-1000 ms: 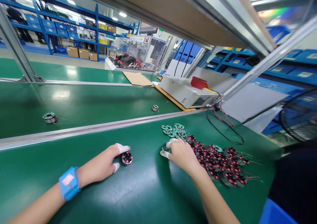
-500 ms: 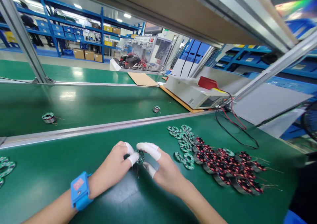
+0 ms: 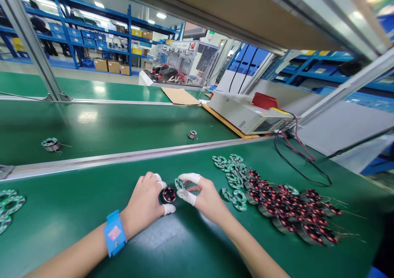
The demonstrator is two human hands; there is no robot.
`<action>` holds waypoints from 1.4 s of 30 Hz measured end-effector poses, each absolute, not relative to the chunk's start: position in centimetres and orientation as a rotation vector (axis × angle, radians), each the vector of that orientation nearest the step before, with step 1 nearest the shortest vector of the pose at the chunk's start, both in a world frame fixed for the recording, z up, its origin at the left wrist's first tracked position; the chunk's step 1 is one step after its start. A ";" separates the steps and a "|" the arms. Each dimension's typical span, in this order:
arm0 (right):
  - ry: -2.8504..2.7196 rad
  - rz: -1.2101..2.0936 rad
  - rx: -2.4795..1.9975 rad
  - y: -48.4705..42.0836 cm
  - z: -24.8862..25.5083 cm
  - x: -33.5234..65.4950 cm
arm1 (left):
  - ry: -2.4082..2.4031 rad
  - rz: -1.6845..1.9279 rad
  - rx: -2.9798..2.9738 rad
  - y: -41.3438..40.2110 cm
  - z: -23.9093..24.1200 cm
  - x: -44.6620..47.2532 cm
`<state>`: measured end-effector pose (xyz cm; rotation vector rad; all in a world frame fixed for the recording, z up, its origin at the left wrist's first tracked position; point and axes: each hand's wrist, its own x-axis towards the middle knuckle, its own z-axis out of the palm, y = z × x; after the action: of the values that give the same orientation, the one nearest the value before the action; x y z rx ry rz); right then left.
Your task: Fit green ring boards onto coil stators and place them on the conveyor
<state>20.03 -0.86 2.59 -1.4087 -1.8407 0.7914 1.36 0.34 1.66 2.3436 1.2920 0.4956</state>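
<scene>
My left hand (image 3: 144,200), with white finger cots and a blue wrist strap, curls around a small motor stator (image 3: 169,194). Dark slots and red copper windings show on the stator's upward face. Just right of it, my right hand (image 3: 207,197) pinches a green ring-shaped circuit board (image 3: 179,184) between white-covered thumb and fingers. The board is tilted and apart from the stator. More green ring boards (image 3: 235,175) lie loosely to the right, beside a dense group of wound stators (image 3: 283,206) with wire leads sticking out.
Several more ring boards (image 3: 10,206) lie at the left edge. Beyond the metal rail (image 3: 123,155) sit two stators topped with green boards, one at left (image 3: 51,144) and one near the middle (image 3: 192,134). A grey instrument (image 3: 243,110) with cables stands at the back right.
My hands have moved slightly apart. The stator's wound face now shows in my left hand, and the ring board is now in my right fingers. The view has shifted slightly.
</scene>
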 end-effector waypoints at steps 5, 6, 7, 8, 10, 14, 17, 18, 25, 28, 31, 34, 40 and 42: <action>-2.059 0.692 -1.362 -1.2 1.7 19.0 | 1.294 0.449 2.387 0.4 1.0 1.5; -2.104 0.613 -1.366 -1.3 1.6 18.8 | 1.298 0.448 2.386 0.4 0.9 1.5; -2.138 0.546 -1.368 -1.4 1.4 18.8 | 1.302 0.448 2.385 0.4 0.8 1.5; -2.165 0.489 -1.367 -1.5 1.3 18.8 | 1.308 0.451 2.384 0.4 0.8 1.5; -2.207 0.396 -1.370 -1.7 1.0 18.8 | 1.319 0.456 2.385 0.4 0.7 1.5; -2.254 0.283 -1.434 -2.1 0.6 18.8 | 1.329 0.454 2.395 0.2 0.7 1.5; -2.239 0.289 -1.483 -2.3 0.7 18.7 | 1.325 0.441 2.401 0.2 0.7 1.6; -2.219 0.324 -1.486 -2.3 0.7 18.6 | 1.328 0.434 2.401 0.2 0.6 1.6; -2.102 0.671 -1.373 -1.5 1.2 18.2 | 1.314 0.389 2.377 0.4 1.5 1.4; -2.046 0.721 -1.401 -1.3 1.2 18.2 | 1.237 0.432 2.378 -0.2 2.7 1.0; -1.996 0.862 -1.335 -1.2 1.1 18.8 | 1.118 0.382 2.487 -1.1 3.4 1.2; -1.979 1.027 -1.211 -1.2 1.0 19.7 | 1.057 0.295 2.656 -1.7 2.9 1.8; -1.879 1.044 -1.195 -1.3 0.0 19.3 | 0.970 0.432 2.880 -2.0 0.7 2.1; -1.850 1.052 -1.223 -1.1 -0.3 18.9 | 0.951 0.413 2.947 -2.0 0.5 1.9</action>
<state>18.86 -1.12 -0.28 -1.2230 -1.8500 1.0521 1.95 -1.99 0.46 2.9472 0.9511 0.4127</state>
